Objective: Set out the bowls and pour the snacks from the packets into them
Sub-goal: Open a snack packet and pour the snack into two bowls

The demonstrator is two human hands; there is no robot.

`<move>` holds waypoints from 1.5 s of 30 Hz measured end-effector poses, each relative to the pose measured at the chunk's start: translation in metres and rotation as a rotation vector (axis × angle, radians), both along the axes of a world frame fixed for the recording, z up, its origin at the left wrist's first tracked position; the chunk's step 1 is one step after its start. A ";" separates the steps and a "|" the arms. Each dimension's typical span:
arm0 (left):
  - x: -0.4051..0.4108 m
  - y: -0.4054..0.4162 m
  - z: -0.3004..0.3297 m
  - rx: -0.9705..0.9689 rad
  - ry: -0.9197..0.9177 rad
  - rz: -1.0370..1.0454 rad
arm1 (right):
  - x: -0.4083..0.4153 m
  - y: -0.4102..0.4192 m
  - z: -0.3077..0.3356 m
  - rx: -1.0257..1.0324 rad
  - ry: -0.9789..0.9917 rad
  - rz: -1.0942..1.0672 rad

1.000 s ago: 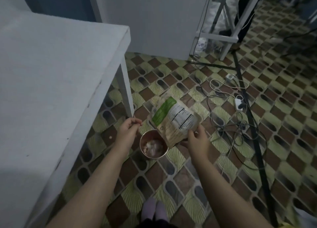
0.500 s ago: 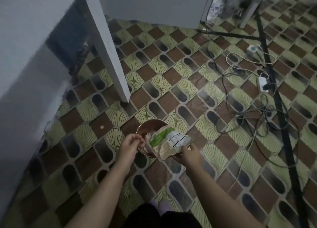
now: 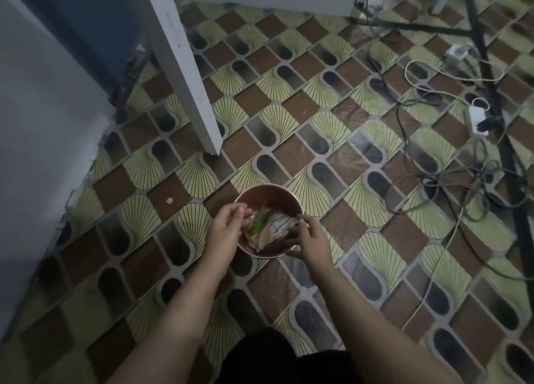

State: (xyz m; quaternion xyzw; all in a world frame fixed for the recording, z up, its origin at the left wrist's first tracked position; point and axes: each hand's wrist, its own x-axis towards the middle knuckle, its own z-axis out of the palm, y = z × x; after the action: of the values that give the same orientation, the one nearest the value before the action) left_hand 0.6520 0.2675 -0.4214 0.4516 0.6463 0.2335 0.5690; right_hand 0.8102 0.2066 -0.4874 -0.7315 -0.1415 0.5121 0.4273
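A round metal bowl [image 3: 267, 187] sits low over the patterned floor between my two hands. A crumpled snack packet [image 3: 274, 227] with a green patch and a white label lies pushed down inside it, hiding whatever is in the bowl. My left hand [image 3: 226, 233] curls around the bowl's left rim, its fingertips touching the packet's edge. My right hand [image 3: 310, 240] is at the right rim, with its thumb and fingers pinching the packet and its lower fingers against the bowl's side.
A white table leg [image 3: 185, 65] stands just beyond the bowl, with the tabletop [image 3: 43, 123] at the left. Tangled cables [image 3: 450, 164], a power strip [image 3: 476, 120] and a black stand leg [image 3: 497, 109] lie to the right. A small yellow crumb [image 3: 169, 200] is on the floor.
The bowl and my hands have dropped toward the floor as my view tilted down. The packet, tipped above the bowl earlier, is now crumpled inside it.
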 end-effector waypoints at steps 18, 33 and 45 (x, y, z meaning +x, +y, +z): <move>-0.056 -0.040 0.408 0.506 -0.013 0.114 | -0.061 0.009 0.438 0.688 -0.077 0.243; -0.265 -0.237 0.552 0.812 0.392 0.869 | -0.316 -0.076 0.588 1.065 0.202 0.900; -0.452 -0.442 0.572 0.952 0.425 1.328 | -0.557 -0.237 0.621 1.085 0.423 1.273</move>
State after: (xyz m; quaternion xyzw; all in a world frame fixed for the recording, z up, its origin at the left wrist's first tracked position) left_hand 0.2002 -0.1744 0.1506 0.2039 0.7037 0.6769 -0.0711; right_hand 0.2532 -0.0307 0.1331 -0.0970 -0.6670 0.6414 0.3665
